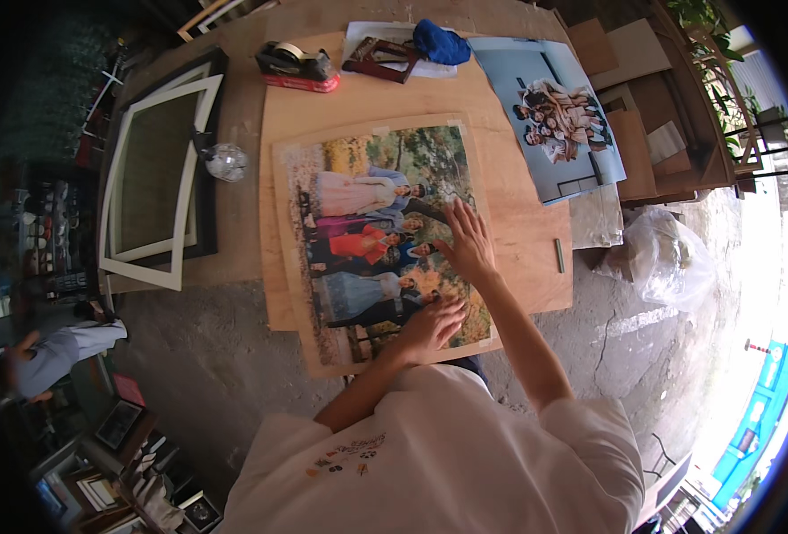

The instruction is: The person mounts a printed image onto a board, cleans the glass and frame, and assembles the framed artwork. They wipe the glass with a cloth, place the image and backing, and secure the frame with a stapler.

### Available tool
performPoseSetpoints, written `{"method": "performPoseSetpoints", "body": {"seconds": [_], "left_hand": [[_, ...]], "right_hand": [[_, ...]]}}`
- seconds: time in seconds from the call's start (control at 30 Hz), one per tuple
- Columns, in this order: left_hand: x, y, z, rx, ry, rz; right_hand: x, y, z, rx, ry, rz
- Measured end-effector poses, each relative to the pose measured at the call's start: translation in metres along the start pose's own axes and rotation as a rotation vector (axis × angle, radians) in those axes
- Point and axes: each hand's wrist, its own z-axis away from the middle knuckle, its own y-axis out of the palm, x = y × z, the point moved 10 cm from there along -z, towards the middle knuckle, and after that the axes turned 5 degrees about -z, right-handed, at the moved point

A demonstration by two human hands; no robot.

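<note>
A large group photo print (pixel 358 205) lies turned sideways on a thin tan board (pixel 280 209), with pieces of pale tape along its edges. My right hand (pixel 467 242) rests on the photo's right part, palm down with its fingers spread. Closer to me, my left hand (pixel 431 327) lies on the photo's lower right part, fingers stretched out and slightly bent. Neither hand holds anything. The tan board sits on a larger wooden panel (pixel 523 267), and its near edge reaches past the panel toward my body.
At the far side stand a tape dispenser (pixel 296 67), a small dark frame (pixel 382 59) and a blue cloth (pixel 441 43). A second group photo (pixel 549 80) lies right. White and black frames (pixel 180 222) and a clear plastic ball-like object (pixel 226 162) are left. A person (pixel 56 356) is beyond.
</note>
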Motion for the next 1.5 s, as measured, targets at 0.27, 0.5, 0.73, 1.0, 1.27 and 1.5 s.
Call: {"method": "performPoseSetpoints", "body": {"seconds": [0.27,0.5,0.73,1.0,1.27,1.5], "left_hand": [[0.05,-0.144,0.232,-0.498,-0.514,-0.055],[0.073,-0.189,0.495,-0.95,-1.065,-0.049],[0.115,-0.067,0.652,-0.854,-1.504,0.131],[0.054,-0.011,0.686,-0.738,-1.476,0.341],[0.123,-0.204,0.563,-0.77,-1.168,-0.331],[0.168,-0.288,0.264,-0.417,-0.256,-0.32]], "right_hand": [[-0.046,0.042,-0.031,-0.182,0.218,0.218],[0.031,0.074,0.009,-0.13,0.105,0.151],[-0.037,0.065,-0.076,-0.236,0.348,0.221],[-0.034,0.081,-0.124,-0.351,0.474,0.273],[0.126,0.135,-0.064,-0.291,0.232,0.081],[0.188,0.095,-0.005,-0.254,0.178,-0.035]]}}
